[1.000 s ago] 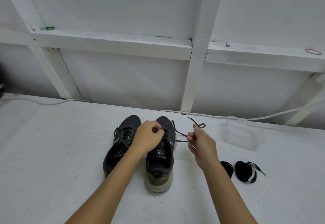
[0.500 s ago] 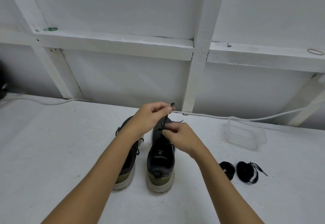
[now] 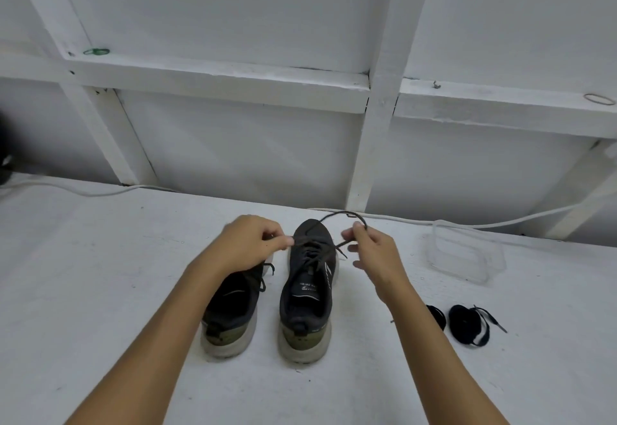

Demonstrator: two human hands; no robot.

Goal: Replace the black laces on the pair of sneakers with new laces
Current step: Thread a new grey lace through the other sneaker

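- The left hand (image 3: 248, 244) hovers over the toe of the left sneaker (image 3: 233, 311), fingers curled, thumb and forefinger pinching one end of the black lace (image 3: 312, 247) at the near side of the right sneaker (image 3: 309, 294).
- The right hand (image 3: 372, 251) is just off that shoe's outer side, pinching the other end of the same lace between thumb and forefinger; its remaining fingers hang loosely curled.
- From that pinch the lace arcs up and back over the toe of the shoe, while another strand runs down into the eyelets.
- Both sneakers stand side by side on the white surface (image 3: 100, 291), heels toward the person, toes toward the wall, roughly midway across and set back from the near edge.
- The left forearm crosses over the left sneaker and hides much of its front, including most of its lacing.
- Two coiled black laces (image 3: 469, 324) lie to the right of the shoes; the right forearm covers part of the nearer coil.
- A clear plastic container (image 3: 464, 251) sits farther back on the right, near the far edge.
- A white cable (image 3: 500, 222) runs along the far edge where surface meets wall.
- On the white wall rail behind rest a green rubber band (image 3: 96, 51) at the left and a pale rubber band (image 3: 599, 99) at the right.
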